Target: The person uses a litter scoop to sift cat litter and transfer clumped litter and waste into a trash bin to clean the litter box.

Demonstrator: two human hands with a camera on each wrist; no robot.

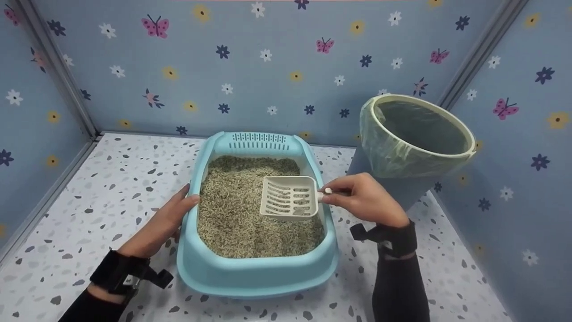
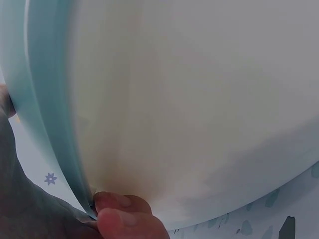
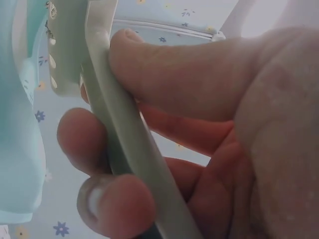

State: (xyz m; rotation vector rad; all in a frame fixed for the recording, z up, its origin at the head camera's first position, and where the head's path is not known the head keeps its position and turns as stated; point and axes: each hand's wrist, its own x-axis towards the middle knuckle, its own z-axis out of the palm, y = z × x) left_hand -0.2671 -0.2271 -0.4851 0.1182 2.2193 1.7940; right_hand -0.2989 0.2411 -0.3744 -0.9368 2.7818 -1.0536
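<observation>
A light blue litter box (image 1: 257, 273) filled with grainy tan-brown litter (image 1: 237, 201) stands on the table. My left hand (image 1: 167, 219) grips its left rim, thumb on top. In the left wrist view, fingertips (image 2: 124, 219) curl under the rim against the pale outer wall. My right hand (image 1: 364, 197) holds a cream slotted litter scoop (image 1: 289, 197) by its handle, over the right part of the litter. The right wrist view shows thumb and fingers around the scoop handle (image 3: 134, 134). Litter shows through the slots, and a small greyish bit may lie in the scoop.
A blue-grey trash bin (image 1: 420, 147) lined with a thin yellowish bag stands at the right, behind my right hand. Flower-and-butterfly panels (image 1: 250, 67) close off the back and both sides. The speckled tabletop (image 1: 111, 188) extends around the box.
</observation>
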